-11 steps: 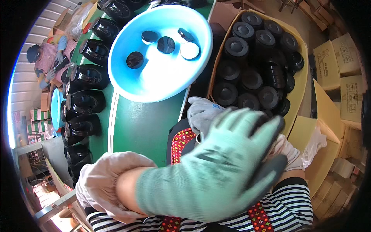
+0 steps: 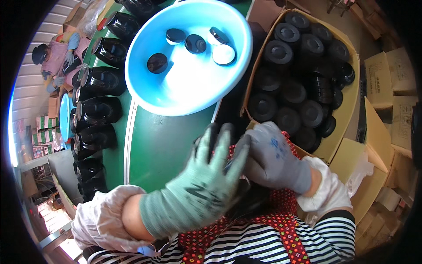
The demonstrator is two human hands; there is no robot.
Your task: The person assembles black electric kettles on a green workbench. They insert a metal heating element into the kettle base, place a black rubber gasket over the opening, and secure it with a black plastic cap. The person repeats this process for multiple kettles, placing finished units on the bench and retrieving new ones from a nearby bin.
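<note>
My left hand (image 2: 200, 180), in a pale green glove with dark fingertips, is in front of my lap with its fingers stretched apart. Its thumb comes close to my right hand (image 2: 274, 158), gloved in grey, whose fingers are curled. Under and between the hands lies a glossy black object (image 2: 250, 203), mostly hidden; its kind cannot be made out. The right fingers seem closed on its upper part, though the contact is covered. Beyond the hands, a light blue basin (image 2: 184, 94) holds several round lids, mostly black, such as this black lid (image 2: 195, 44).
Glossy black pots (image 2: 99, 110) line the left of the green work surface (image 2: 162, 145). To the right stands an open carton (image 2: 340, 127) of round black lids (image 2: 292, 92). Stacked cartons (image 2: 378, 79) are farther right. Another person (image 2: 59, 61) sits at the far left.
My left hand has swung left, away from the carton, uncovering my right hand. My right hand has come nearer and right. A glossy black object now shows beneath them.
</note>
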